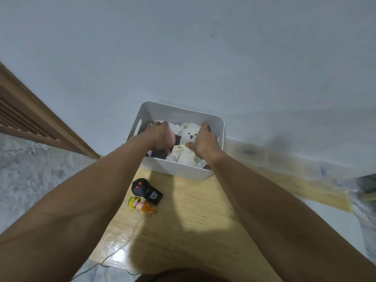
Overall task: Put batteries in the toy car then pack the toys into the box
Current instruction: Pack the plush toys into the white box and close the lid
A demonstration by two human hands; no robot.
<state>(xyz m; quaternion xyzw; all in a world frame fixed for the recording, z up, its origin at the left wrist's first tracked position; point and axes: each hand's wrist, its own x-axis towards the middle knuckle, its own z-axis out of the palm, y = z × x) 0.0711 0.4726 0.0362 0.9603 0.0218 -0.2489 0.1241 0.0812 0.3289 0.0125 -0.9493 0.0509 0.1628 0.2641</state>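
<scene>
From my head camera, looking down, both my hands are inside the white box [179, 169], which sits at the far end of the wooden worktop [193, 220] against the wall. My left hand [156, 137] lies palm-down on a pink plush toy [172, 137], fingers curled over it; I cannot tell whether they actually grip it or only press. My right hand [205, 141] rests on the white teddy bear [188, 147], fingers spread along its side and thumb by the ribbon on its chest, loosely closed on it rather than clenched.

I judge I am settling the soft toys so they lie low and leave room. To do it well I should push the bear toward the right wall and the pink toy down to the left, pressing evenly so nothing springs back above the rim.

Two things are not yet packed: a black remote control [147, 191] with red buttons and, touching it on the near side, a small figurine [140, 205] with yellow hair, both near the worktop's left edge. I cannot see the toy car itself; it may be hidden under my hands in the box.
</scene>
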